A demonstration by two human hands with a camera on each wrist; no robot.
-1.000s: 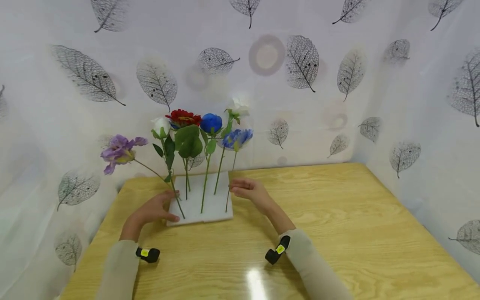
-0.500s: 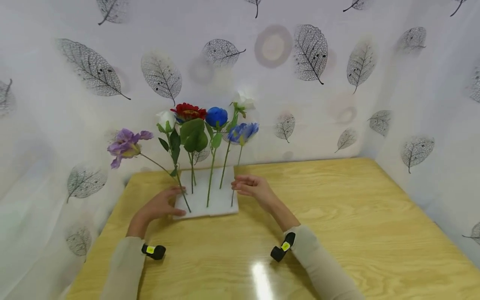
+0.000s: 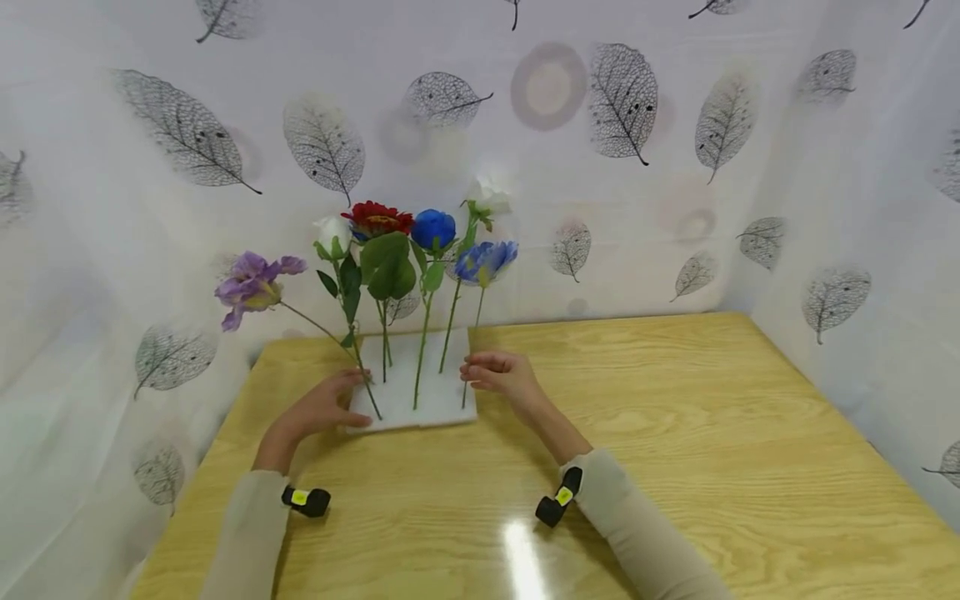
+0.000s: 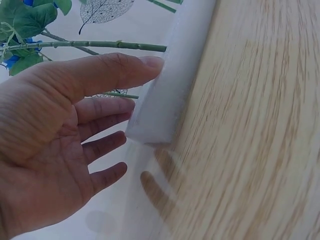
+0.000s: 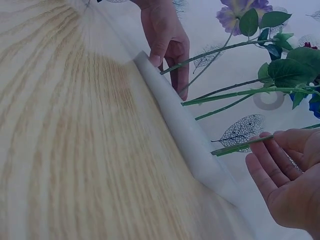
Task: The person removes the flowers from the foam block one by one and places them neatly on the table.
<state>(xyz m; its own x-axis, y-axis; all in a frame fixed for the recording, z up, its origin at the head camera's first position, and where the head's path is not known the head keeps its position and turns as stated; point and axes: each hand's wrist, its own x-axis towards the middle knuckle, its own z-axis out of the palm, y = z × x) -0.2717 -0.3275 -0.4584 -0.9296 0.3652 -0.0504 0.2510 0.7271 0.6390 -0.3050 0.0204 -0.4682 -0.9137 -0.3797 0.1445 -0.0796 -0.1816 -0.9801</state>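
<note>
My left hand [image 3: 322, 408] rests at the left end of a white foam board [image 3: 438, 408]. Its thumb touches the top front edge, and its other fingers extend past the end, as the left wrist view shows. On the right, my right hand [image 3: 510, 382] pinches the thin green stem [image 5: 235, 148] of a pale blue flower [image 3: 486, 262] between thumb and fingertips; the lower stem end stands in the board. Also upright in the board are a red flower [image 3: 378, 220], a deep blue flower [image 3: 433, 229] and two white roses. A purple flower [image 3: 251, 287] leans far left.
The board stands on a wood-grain table [image 3: 637, 433], towards its back left. Behind rises a white curtain [image 3: 420, 50] printed with grey leaves. Each wrist wears a black strap with a small camera. Large green leaves [image 3: 388, 267] hang between the stems.
The head view has shifted slightly, so the flowers and board sit a little further right and higher in it. The right fingertips remain at the pale blue flower's stem; the left hand keeps its place.
</note>
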